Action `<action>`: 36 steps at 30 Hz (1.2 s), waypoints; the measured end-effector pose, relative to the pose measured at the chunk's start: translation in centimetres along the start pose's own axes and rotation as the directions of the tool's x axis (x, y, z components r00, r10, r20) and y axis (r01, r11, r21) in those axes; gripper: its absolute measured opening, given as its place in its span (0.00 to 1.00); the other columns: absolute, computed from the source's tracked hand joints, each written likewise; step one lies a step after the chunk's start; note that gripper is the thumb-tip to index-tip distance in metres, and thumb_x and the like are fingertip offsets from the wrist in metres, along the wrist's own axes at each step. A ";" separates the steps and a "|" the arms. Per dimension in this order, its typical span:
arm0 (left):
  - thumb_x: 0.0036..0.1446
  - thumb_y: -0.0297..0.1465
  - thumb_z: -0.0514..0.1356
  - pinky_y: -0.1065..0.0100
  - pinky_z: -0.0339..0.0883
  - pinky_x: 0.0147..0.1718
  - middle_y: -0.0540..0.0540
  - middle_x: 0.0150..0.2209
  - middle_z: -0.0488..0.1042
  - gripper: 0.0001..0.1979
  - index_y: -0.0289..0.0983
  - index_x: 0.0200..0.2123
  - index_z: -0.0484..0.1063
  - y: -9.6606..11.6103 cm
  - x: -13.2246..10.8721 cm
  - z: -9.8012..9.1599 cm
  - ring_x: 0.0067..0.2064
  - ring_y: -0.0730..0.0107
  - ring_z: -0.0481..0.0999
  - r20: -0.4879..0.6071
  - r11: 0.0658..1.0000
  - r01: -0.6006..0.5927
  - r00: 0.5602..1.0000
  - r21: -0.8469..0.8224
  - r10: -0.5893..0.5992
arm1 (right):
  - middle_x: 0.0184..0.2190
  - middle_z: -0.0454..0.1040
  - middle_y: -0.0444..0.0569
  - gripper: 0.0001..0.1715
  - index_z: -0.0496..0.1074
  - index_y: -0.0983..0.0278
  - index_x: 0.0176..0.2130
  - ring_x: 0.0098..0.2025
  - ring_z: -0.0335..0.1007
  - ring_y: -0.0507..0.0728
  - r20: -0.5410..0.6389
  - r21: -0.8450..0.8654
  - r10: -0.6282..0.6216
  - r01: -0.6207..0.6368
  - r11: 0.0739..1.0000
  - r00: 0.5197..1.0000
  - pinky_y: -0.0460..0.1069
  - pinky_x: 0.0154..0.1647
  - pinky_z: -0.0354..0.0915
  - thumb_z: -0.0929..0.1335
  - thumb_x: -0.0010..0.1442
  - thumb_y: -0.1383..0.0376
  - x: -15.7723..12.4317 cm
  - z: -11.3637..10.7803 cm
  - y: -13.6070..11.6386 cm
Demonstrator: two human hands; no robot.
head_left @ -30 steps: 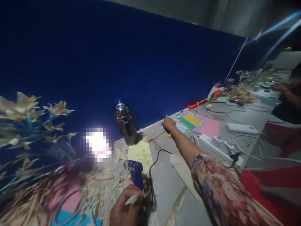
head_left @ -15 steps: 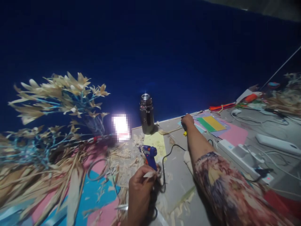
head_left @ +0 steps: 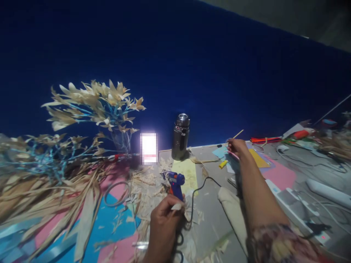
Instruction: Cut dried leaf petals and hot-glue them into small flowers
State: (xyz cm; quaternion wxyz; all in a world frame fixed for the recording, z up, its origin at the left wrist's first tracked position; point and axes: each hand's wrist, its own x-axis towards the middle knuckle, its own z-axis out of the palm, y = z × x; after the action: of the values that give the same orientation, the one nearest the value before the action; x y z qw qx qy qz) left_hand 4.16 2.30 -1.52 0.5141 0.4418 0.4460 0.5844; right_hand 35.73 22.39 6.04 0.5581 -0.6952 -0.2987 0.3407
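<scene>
1. While pinched between thumb and fingertips of the left hand (head_left: 164,223), seems featherlight, dry and thin: a pale husk scrap (head_left: 177,207); likely brittle, so best held gently at its broad end, never by the frayed tip.
2. Just beyond the left hand, close enough that touching cannot be ruled out: blue glue gun (head_left: 175,181), nozzle turned away; black cord (head_left: 201,183) looping off to the right of that hand; probably hot at the nozzle, so safest taken by the handle.
3. Stretched far forward, well apart from the left: right hand (head_left: 238,148), fingers closed on a stick (head_left: 238,134) slanting up and away; stiff but slender, probably quick to snap; best gripped low, near the hand's end.
4. Just short of the right hand, toward the left one: small yellow tube (head_left: 223,164); under and beside the right hand: coloured paper sheets (head_left: 279,175), flat and floppy.
5. Between both hands, farther back: steel flask (head_left: 181,137), upright.
6. Left of the left hand: husk flowers (head_left: 95,106) on blue stems above loose strips; right of the right forearm: white power strip (head_left: 290,199).
</scene>
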 end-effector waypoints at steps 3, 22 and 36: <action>0.50 0.38 0.73 0.66 0.73 0.40 0.48 0.29 0.75 0.12 0.39 0.24 0.76 -0.1 -0.1 0.2 0.35 0.65 0.78 -0.069 0.997 0.038 0.997 -0.072 -0.043 | 0.39 0.79 0.51 0.12 0.75 0.67 0.42 0.36 0.78 0.55 0.040 0.111 -0.143 0.138 0.984 0.989 0.52 0.40 0.77 0.69 0.71 0.59 -5.6 -1.1 0.6; 0.62 0.24 0.60 0.68 0.70 0.35 0.48 0.30 0.78 0.09 0.40 0.31 0.76 -1.0 -0.8 -0.1 0.34 0.67 0.78 0.088 0.886 -0.387 0.922 0.255 0.378 | 0.39 0.82 0.51 0.05 0.81 0.60 0.40 0.40 0.82 0.59 0.130 0.407 -0.720 0.625 0.666 0.682 0.55 0.43 0.79 0.72 0.66 0.68 -20.7 -0.9 8.1; 0.59 0.21 0.59 0.70 0.72 0.30 0.50 0.27 0.77 0.10 0.40 0.29 0.76 0.4 -0.6 0.4 0.29 0.68 0.78 0.057 0.800 -0.497 0.859 0.336 0.509 | 0.36 0.81 0.50 0.04 0.82 0.62 0.37 0.32 0.81 0.57 0.107 0.507 -0.638 0.510 0.695 0.763 0.52 0.35 0.79 0.73 0.65 0.65 -21.1 -0.6 7.9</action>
State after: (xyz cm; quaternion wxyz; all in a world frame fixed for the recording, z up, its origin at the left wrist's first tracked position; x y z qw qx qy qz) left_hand 4.54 1.74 -1.02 0.2489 0.6154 0.4157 0.6217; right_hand 24.02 3.67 1.30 0.7342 -0.3625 -0.4899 0.2992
